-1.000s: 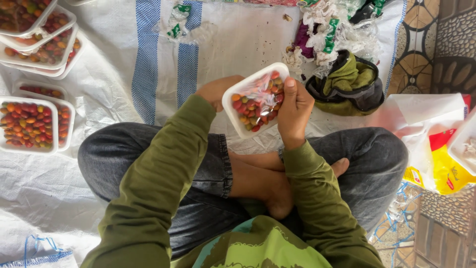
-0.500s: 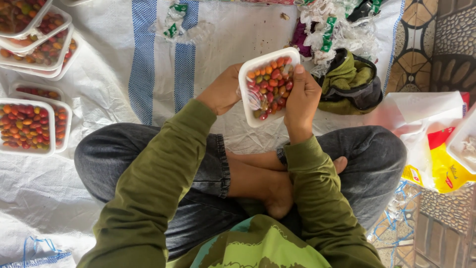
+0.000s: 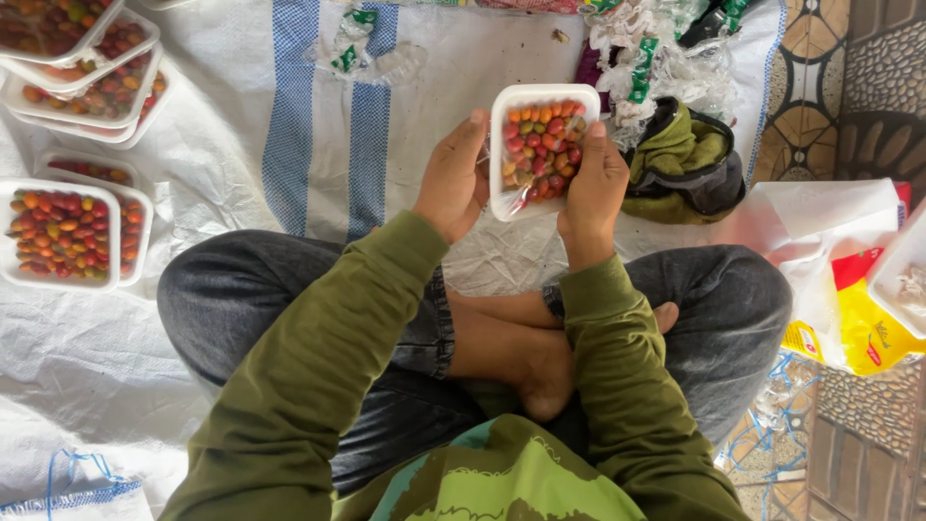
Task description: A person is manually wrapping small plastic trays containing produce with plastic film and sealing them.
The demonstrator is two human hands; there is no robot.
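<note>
I sit cross-legged and hold a white foam tray [image 3: 536, 96] filled with small red, orange and green fruits [image 3: 542, 145] above my knees. My left hand [image 3: 453, 178] grips the tray's left edge. On the right edge rests my right hand [image 3: 593, 188], thumb laid over the clear plastic film [image 3: 508, 200] that partly covers the fruits. Both arms wear olive green sleeves.
Several filled fruit trays [image 3: 58, 232] are stacked at the left on a white woven sheet [image 3: 231, 116] with blue stripes. A heap of clear wrappers [image 3: 656, 58] and a green cloth bundle [image 3: 685, 164] lie beyond the tray. A yellow-red packet [image 3: 858, 323] sits right.
The tray has been turned upright and lifted farther from my body. My right hand has shifted from over the tray to its right edge.
</note>
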